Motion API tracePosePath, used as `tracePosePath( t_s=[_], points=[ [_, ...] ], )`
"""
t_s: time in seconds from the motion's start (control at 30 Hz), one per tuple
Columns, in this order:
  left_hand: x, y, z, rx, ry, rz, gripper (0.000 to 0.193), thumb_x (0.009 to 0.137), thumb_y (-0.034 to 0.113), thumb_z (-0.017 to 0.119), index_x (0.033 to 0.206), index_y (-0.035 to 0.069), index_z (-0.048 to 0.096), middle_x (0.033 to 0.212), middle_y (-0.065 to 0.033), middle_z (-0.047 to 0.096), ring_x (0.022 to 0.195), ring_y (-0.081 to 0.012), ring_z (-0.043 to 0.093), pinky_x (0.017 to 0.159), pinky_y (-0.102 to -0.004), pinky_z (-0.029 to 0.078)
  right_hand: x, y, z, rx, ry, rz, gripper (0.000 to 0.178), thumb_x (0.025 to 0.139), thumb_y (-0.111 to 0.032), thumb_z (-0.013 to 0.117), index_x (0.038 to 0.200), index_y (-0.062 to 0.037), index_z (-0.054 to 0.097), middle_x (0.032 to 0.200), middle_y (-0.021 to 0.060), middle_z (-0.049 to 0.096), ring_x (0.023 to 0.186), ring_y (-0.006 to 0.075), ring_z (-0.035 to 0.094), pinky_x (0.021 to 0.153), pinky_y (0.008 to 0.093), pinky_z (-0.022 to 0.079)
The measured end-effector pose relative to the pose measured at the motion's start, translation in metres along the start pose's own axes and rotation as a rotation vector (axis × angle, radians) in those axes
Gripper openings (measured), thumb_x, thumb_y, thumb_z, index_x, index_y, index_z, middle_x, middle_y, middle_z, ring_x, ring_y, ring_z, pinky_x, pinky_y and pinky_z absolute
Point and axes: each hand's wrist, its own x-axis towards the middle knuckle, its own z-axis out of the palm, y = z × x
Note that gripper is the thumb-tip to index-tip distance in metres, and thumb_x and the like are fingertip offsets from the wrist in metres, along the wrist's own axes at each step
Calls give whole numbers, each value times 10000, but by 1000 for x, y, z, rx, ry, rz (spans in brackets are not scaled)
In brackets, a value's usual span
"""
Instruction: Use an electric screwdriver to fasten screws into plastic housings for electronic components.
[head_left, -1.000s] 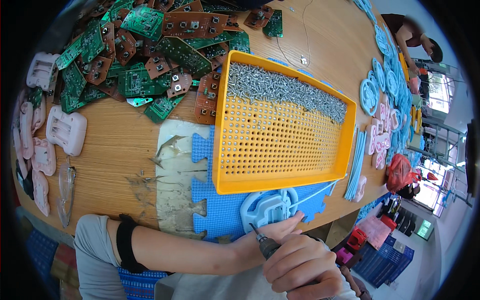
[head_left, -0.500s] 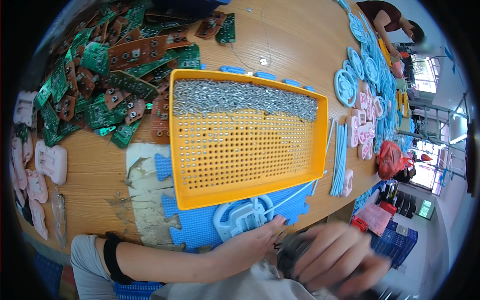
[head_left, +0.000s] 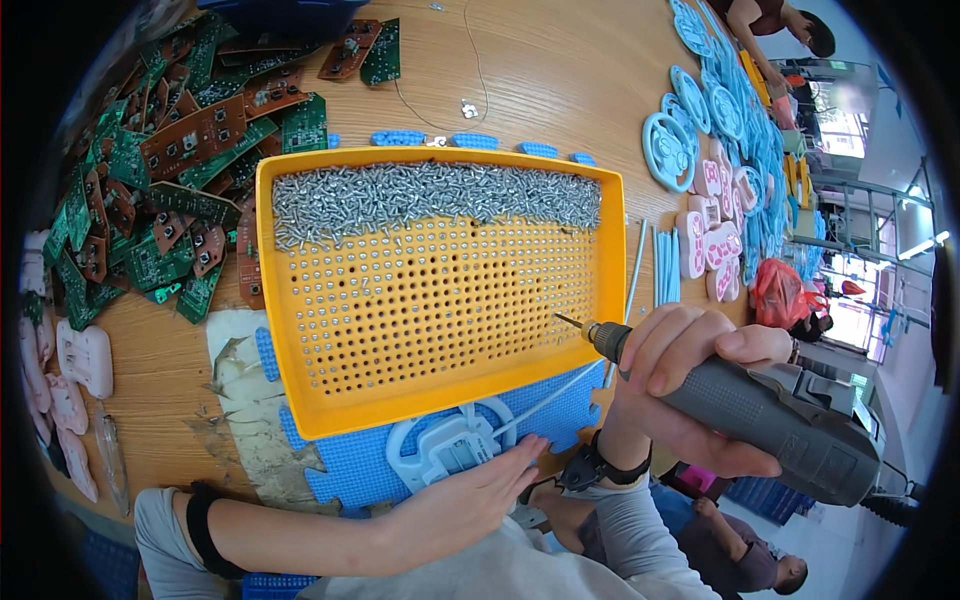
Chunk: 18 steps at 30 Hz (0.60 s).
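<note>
My right hand [head_left: 690,375] is wrapped around a dark grey electric screwdriver [head_left: 790,425]. Its thin bit points left, with the tip over the right part of a yellow tray [head_left: 450,408]. Rows of small holes cover the tray floor, many with screw heads in them, and a band of loose silver screws [head_left: 430,197] lies along the far side. My left hand [head_left: 480,495] rests with outstretched fingers at the near right edge of a light blue toy steering wheel [head_left: 440,450]; its thumb is hidden. A thin pale blue stick [head_left: 550,398] slants up from the wheel.
Blue foam mats [head_left: 345,475] lie under the wheel and tray. Green and brown circuit boards [head_left: 190,140] pile up at far left, near white plastic shells [head_left: 85,358]. Blue wheels [head_left: 668,150], pink-and-white parts [head_left: 715,245] and sticks [head_left: 667,265] lie right. Other people are beyond.
My right hand has risen from the lower right, bringing the screwdriver up to the tray's right side. The left hand stays by the wheel. The whole view has shifted, placing the tray further left.
</note>
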Motion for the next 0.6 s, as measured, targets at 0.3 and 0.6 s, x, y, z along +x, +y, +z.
tracePosePath(
  t_s=[0.3,0.6],
  points=[
    [-2,2,3,10,37,-28,507,913,197,392,1374,0,473,1457,-182,427,1371,-292,381,1171,-389,202,0,1,3,-10,-95,-10,808,786,-678,622,1129,20,404,716,124,544,563,216,540,487,322,456],
    [-12,-14,-9,-414,251,-122,407,879,216,510,1217,-6,559,1356,-160,526,1297,-286,462,1132,-414,287,-3,5,3,40,-3,-36,861,753,-726,611,1120,22,393,729,131,547,563,218,542,493,328,461]
  ],
)
